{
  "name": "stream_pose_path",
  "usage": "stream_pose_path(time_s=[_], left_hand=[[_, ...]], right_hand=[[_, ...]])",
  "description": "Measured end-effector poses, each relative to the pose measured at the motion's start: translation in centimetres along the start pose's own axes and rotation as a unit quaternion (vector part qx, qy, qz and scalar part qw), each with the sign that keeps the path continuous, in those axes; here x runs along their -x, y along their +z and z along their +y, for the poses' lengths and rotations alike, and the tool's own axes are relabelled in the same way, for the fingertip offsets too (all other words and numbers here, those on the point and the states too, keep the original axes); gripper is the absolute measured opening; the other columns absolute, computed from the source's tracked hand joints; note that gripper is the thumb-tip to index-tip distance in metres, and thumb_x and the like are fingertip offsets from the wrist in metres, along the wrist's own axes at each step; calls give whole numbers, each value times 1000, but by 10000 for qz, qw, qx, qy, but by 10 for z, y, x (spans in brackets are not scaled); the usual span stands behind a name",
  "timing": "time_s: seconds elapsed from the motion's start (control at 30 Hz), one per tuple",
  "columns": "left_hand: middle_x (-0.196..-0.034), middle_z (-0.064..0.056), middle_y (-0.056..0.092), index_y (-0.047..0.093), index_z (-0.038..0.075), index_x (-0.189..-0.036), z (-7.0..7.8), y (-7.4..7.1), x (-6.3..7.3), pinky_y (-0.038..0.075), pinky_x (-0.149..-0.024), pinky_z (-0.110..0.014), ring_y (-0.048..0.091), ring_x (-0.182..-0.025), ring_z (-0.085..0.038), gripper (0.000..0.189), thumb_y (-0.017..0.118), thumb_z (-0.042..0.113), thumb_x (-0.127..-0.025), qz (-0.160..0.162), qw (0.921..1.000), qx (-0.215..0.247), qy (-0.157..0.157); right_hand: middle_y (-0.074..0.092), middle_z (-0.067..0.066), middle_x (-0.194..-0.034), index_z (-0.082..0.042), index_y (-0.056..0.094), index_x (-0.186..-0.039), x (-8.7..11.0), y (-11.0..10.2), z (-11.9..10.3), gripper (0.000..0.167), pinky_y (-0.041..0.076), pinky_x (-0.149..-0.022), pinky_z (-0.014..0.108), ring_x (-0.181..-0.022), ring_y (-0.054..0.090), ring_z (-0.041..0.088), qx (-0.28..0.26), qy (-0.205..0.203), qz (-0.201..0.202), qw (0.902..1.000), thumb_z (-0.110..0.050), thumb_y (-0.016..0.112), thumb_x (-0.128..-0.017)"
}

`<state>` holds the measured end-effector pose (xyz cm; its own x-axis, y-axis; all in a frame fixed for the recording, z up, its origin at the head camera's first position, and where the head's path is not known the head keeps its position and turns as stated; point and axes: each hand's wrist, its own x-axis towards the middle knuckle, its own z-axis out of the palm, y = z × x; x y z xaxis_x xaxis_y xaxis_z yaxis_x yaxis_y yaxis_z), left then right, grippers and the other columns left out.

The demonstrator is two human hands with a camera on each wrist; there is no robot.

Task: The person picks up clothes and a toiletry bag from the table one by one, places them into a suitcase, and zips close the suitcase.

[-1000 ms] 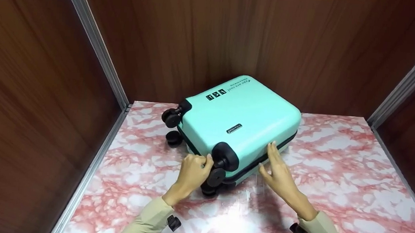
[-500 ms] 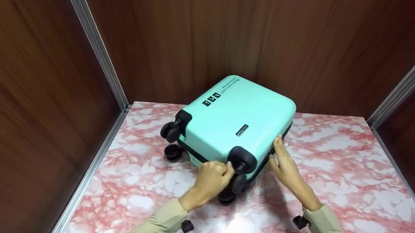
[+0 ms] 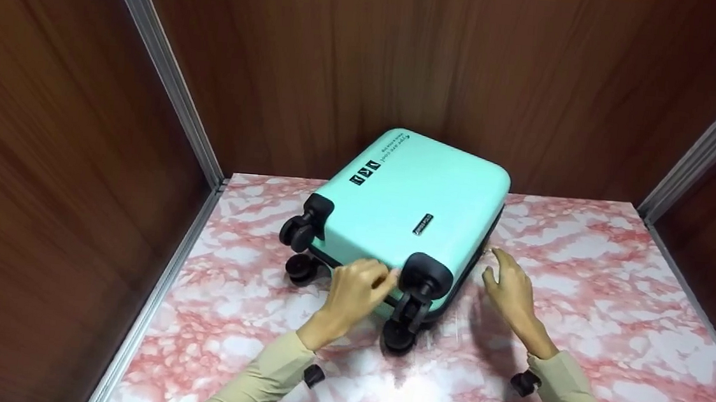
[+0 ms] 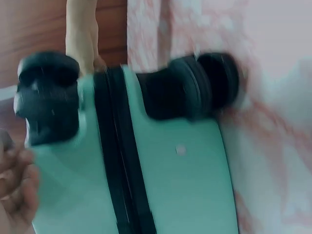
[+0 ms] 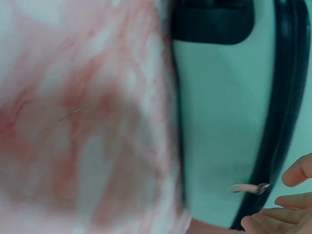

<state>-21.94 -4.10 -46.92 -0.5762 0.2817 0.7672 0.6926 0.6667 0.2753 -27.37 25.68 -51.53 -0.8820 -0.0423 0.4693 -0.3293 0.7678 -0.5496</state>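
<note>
A mint-green hard-shell suitcase (image 3: 389, 210) lies on its side, its printed face up and its black wheels toward the front left. My left hand (image 3: 351, 290) is at its near wheeled end, beside the front corner wheel (image 3: 398, 336). In the left wrist view the fingers (image 4: 29, 190) of that hand are loosely curled with nothing held between them. Just off the suitcase's right side is my right hand (image 3: 512, 293), its fingers slightly bent and holding nothing. Close to those fingers (image 5: 297, 170) in the right wrist view, a metal zip pull (image 5: 248, 188) sits on the black zip band (image 5: 285, 92).
The suitcase rests on a red-and-white marbled surface (image 3: 587, 296). Dark wood-grain panels (image 3: 266, 72) rise behind it and on both sides, with metal strips (image 3: 169, 77) at the corners. Each sleeve bears a small black device (image 3: 524, 383).
The suitcase has turned, its near wheeled corner swinging right and toward the front. My left hand went right with it and has come off the wheel; my right hand has come away from its side.
</note>
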Motion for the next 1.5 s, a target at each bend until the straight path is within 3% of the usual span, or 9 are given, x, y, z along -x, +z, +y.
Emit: stream_pose_path(time_s=[0.1,0.17,0.27,0.37,0.47,0.57,0.77,1.1,1.5], left_hand=[[-72,4,56,61,13,-74,-10,-3,-4,40,-63,-25,50,-67,-13,23,75,22,-89,193,9996,-10,214],[-89,-1,62,66,11,-89,-15,-4,-6,43,-77,-32,56,-86,-19,20,77,28,-87,134,9992,-115,371],[-122,-8,61,66,10,-118,-22,-4,-8,39,-100,-42,52,-121,-27,47,78,38,-82,-256,9964,-486,653],[-145,-13,49,57,10,-137,-28,-1,-9,27,-113,-49,37,-139,-31,69,76,45,-81,-793,9867,-1030,972],[-151,-14,43,52,11,-143,-33,2,-8,23,-115,-51,34,-142,-32,75,73,49,-82,-1131,9760,-1469,1144],[-150,-14,43,51,12,-144,-33,3,-8,24,-115,-49,38,-140,-30,75,72,50,-83,-1193,9724,-1643,1151],[-149,-12,45,52,14,-144,-33,4,-9,23,-115,-48,39,-139,-30,75,69,52,-82,-1159,9737,-1616,1112],[-145,-11,51,56,16,-141,-36,6,-7,29,-113,-48,45,-135,-29,73,68,54,-80,-843,9768,-1567,1195],[-144,-10,52,57,17,-140,-37,4,-7,30,-113,-47,45,-134,-28,73,69,55,-78,-830,9783,-1490,1172]], right_hand=[[56,36,-126,16,52,-129,-1,4,8,42,43,-89,63,-112,54,54,40,193,-203,9996,1,57,-90],[55,36,-126,16,51,-130,-2,8,13,42,42,-91,63,-112,54,54,-5,276,-314,9991,1,57,-92],[56,37,-123,17,50,-130,-3,14,17,42,43,-90,62,-109,56,54,-141,356,-394,9985,0,58,-93],[58,38,-117,17,49,-129,-6,21,18,40,46,-87,61,-103,59,53,-364,402,-342,9979,1,57,-94],[61,37,-110,16,50,-127,-10,26,17,36,50,-82,59,-96,62,51,-553,376,-187,9976,3,56,-93],[64,34,-105,16,51,-124,-12,28,15,33,51,-81,57,-94,63,48,-615,313,5,9976,6,56,-93],[63,28,-90,15,62,-110,-12,26,13,21,47,-77,58,-85,61,46,-178,187,252,9993,3,59,-93],[69,10,-68,3,73,-98,-7,13,12,14,46,-63,54,-58,61,30,4,87,-43,10000,-3,61,-96],[65,8,-61,-2,69,-75,2,7,3,19,47,-61,59,-64,66,38,459,-397,-98,9981,-1,63,-93]])
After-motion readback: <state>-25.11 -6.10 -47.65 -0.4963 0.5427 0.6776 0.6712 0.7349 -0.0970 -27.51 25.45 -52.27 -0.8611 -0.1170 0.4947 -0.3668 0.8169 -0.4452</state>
